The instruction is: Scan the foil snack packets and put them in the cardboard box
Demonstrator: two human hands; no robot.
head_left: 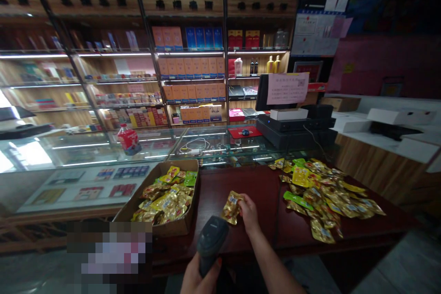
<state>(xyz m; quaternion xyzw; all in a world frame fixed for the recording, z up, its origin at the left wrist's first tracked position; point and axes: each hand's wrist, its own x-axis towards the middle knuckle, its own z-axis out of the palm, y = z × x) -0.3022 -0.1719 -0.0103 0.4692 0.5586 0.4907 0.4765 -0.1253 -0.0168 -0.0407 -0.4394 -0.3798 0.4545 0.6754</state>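
Observation:
In the lower middle of the head view, my left hand [201,275] is wrapped round the handle of a dark grey barcode scanner [212,239]. The scanner's head points up toward a gold foil snack packet [232,206]. My right hand [248,213] pinches that packet by its right edge, just above the dark red table [220,179]. On the left stands an open cardboard box [193,193] filled with gold, yellow and green packets [168,202]. A loose heap of similar packets [320,193] lies on the table's right side.
Behind the table runs a glass display counter [158,147] with a red-labelled bottle [127,139] and a white cable [195,147] on it. A monitor [262,94] and a black cash drawer [292,133] stand at the back right. Lit shelves [191,80] hold boxed goods.

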